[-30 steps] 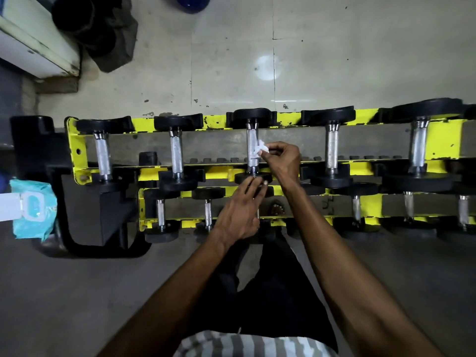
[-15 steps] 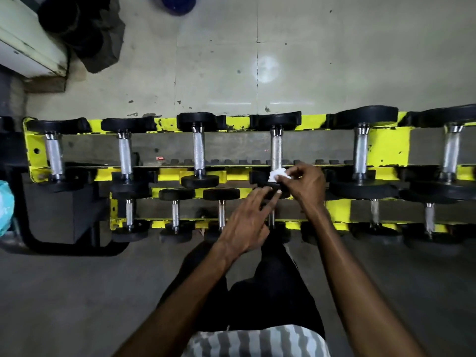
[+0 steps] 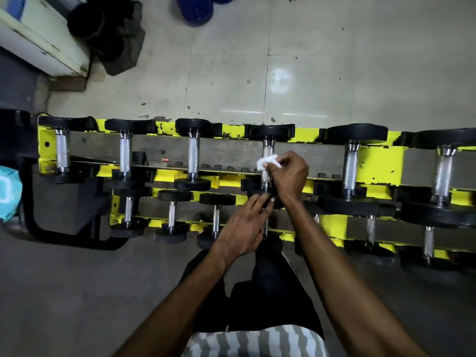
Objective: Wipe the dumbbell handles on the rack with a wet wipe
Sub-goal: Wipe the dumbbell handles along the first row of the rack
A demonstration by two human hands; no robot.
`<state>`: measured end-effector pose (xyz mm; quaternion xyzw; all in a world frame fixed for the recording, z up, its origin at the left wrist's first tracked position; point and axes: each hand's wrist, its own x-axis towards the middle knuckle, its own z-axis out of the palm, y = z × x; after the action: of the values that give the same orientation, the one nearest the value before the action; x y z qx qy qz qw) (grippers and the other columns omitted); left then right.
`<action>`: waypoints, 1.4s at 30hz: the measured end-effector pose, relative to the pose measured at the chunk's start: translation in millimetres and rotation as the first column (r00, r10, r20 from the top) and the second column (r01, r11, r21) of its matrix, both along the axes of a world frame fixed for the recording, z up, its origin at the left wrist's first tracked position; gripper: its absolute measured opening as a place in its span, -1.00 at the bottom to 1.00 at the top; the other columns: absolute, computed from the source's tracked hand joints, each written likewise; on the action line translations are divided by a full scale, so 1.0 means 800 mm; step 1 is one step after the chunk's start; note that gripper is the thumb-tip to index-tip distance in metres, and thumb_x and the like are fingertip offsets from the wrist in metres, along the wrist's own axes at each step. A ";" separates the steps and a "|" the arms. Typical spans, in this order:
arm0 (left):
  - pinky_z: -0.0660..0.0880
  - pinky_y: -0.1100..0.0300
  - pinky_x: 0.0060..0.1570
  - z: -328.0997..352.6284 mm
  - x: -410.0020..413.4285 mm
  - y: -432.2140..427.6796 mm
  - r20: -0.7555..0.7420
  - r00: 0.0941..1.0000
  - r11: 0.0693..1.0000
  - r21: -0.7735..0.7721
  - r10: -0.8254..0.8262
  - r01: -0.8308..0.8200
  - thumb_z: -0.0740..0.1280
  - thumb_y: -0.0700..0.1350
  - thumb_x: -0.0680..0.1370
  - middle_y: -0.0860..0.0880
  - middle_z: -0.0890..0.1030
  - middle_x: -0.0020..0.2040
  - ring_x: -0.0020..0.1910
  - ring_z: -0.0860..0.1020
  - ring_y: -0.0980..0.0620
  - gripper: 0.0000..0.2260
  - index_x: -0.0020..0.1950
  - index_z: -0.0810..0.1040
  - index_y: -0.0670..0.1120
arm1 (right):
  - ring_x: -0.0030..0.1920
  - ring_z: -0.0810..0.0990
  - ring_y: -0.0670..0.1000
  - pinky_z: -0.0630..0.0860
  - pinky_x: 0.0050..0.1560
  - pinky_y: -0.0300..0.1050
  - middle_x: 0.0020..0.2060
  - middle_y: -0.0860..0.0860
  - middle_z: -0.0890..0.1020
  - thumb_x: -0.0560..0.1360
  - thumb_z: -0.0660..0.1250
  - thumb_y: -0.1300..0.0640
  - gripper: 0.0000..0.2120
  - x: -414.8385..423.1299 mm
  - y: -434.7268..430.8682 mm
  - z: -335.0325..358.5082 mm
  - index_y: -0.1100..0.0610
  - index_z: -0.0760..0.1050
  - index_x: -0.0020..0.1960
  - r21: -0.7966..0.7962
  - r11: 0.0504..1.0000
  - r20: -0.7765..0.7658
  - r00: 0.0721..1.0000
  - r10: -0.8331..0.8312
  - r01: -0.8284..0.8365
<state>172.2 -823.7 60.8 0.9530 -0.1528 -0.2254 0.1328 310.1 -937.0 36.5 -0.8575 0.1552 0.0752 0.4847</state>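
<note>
A yellow two-tier rack [image 3: 381, 163] holds a row of dumbbells with knurled steel handles and black ends. My right hand [image 3: 289, 173] pinches a white wet wipe [image 3: 266, 162] against the handle of the fourth top-tier dumbbell [image 3: 268, 152]. My left hand [image 3: 244, 228] lies with straight fingers on that dumbbell's near black end. Other top-tier handles stand to the left [image 3: 193, 158] and to the right [image 3: 350, 166]. Smaller dumbbells [image 3: 171, 216] sit on the lower tier.
A teal wet-wipe pack [image 3: 7, 194] lies at the far left edge. Black bags [image 3: 108, 29] and a pale cabinet [image 3: 43, 39] stand at the back left, blue objects [image 3: 194, 9] at the top. Beyond the rack lies tiled floor [image 3: 334, 73].
My right hand has moved the wipe back up the handle from its near end to its middle. The camera has shifted, so the rack sits a little differently in view.
</note>
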 end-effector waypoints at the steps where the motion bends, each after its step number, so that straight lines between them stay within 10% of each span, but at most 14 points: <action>1: 0.24 0.00 0.53 0.002 0.002 0.000 0.009 1.000 1.000 0.011 -0.007 0.007 0.37 -0.11 0.46 -0.19 0.09 0.61 0.60 0.06 -0.18 -0.14 0.67 0.01 -0.17 | -0.27 0.60 -0.08 0.50 -0.28 -0.25 -0.25 -0.06 0.66 0.25 0.62 0.05 -0.74 0.016 0.007 0.003 0.12 0.61 -0.19 0.018 0.998 0.017 0.998 -0.054 0.054; 11: 0.21 -0.04 0.57 0.003 -0.002 -0.010 -0.009 1.000 1.000 0.020 0.011 -0.011 0.36 -0.16 0.42 -0.26 0.19 0.60 0.60 0.13 -0.21 -0.25 0.60 0.24 -0.23 | -0.25 0.60 -0.08 0.47 -0.25 -0.22 -0.24 -0.11 0.66 0.27 0.60 -0.05 -0.73 0.005 0.020 0.003 0.06 0.62 -0.17 0.056 0.970 -0.070 0.970 -0.233 0.237; 18: -0.02 0.02 0.61 -0.002 0.002 -0.015 0.045 0.998 0.997 0.066 -0.031 0.028 0.29 -0.10 0.52 -0.23 0.10 0.62 0.62 0.06 -0.20 -0.22 0.67 0.01 -0.19 | -0.15 0.63 -0.06 0.53 -0.06 -0.23 -0.06 0.02 0.72 0.29 0.64 0.10 -0.62 0.073 0.017 -0.022 0.19 0.68 0.05 0.208 0.901 -0.301 0.902 -0.310 0.379; 29: 0.33 0.03 0.47 -0.004 0.009 -0.015 -0.031 0.999 0.999 -0.021 0.027 -0.028 0.32 -0.07 0.52 -0.18 0.07 0.60 0.61 0.04 -0.17 -0.20 0.67 0.01 -0.14 | -0.17 0.71 -0.09 0.67 -0.06 -0.11 -0.14 -0.04 0.74 0.29 0.64 0.06 -0.69 0.051 -0.029 -0.031 0.12 0.71 -0.01 0.187 0.982 -0.313 0.947 0.077 -0.018; 34: 0.42 0.03 0.38 -0.002 0.010 -0.015 -0.032 0.998 0.997 -0.057 0.049 -0.051 0.34 -0.08 0.47 -0.20 0.12 0.58 0.59 0.09 -0.18 -0.20 0.66 0.07 -0.16 | -0.35 0.57 -0.27 0.39 -0.43 -0.49 -0.19 -0.05 0.73 0.33 0.62 0.08 -0.76 -0.001 -0.054 -0.031 0.10 0.73 -0.03 0.048 0.941 -0.366 0.871 0.329 -0.335; 42: 0.48 0.00 0.37 0.000 0.012 -0.015 -0.042 0.998 0.996 -0.066 0.055 -0.058 0.34 -0.09 0.46 -0.17 0.09 0.58 0.59 0.09 -0.17 -0.18 0.66 0.07 -0.15 | -0.26 0.63 -0.06 0.54 -0.29 -0.32 -0.12 0.07 0.72 0.40 0.47 0.37 -0.76 0.033 -0.025 -0.039 0.22 0.68 0.06 0.305 0.948 -0.509 0.856 0.085 0.087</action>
<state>181.4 -835.9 60.9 0.9472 -0.1305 -0.2356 0.1740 336.4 -956.6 5.7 -0.7165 0.2656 0.3261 0.5565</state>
